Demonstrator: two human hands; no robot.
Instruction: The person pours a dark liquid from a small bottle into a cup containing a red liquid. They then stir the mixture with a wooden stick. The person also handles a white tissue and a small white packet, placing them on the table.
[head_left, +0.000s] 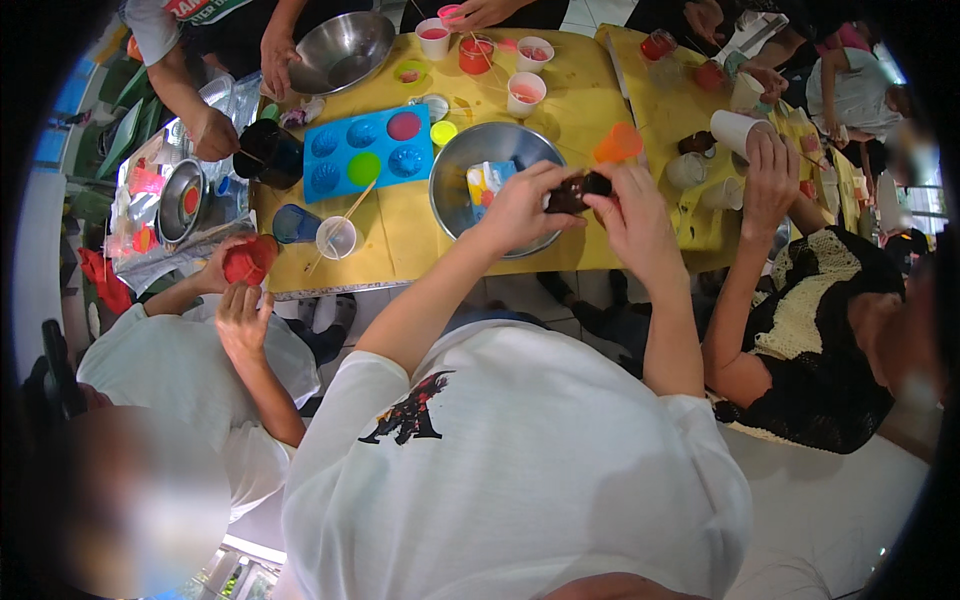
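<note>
A small dark brown bottle (567, 198) is held sideways between my two hands, above the front right rim of a steel mixing bowl (450, 160). My left hand (522, 208) is closed round the bottle's body. My right hand (632, 205) pinches its black cap end (597, 184); whether the cap is loose cannot be seen. Inside the bowl lies a white, blue and yellow packet (488, 184), partly covered by my left hand. Just beyond my right fingers is an orange plastic cup (619, 143).
Left of the bowl sits a blue silicone mould (340, 133), partly filled red and green. A clear cup (336, 238) with sticks and a blue cup (296, 224) stand nearby. Cups of pink mixture (525, 94) are farther back. Co-workers' hands (245, 310) (768, 185) flank me.
</note>
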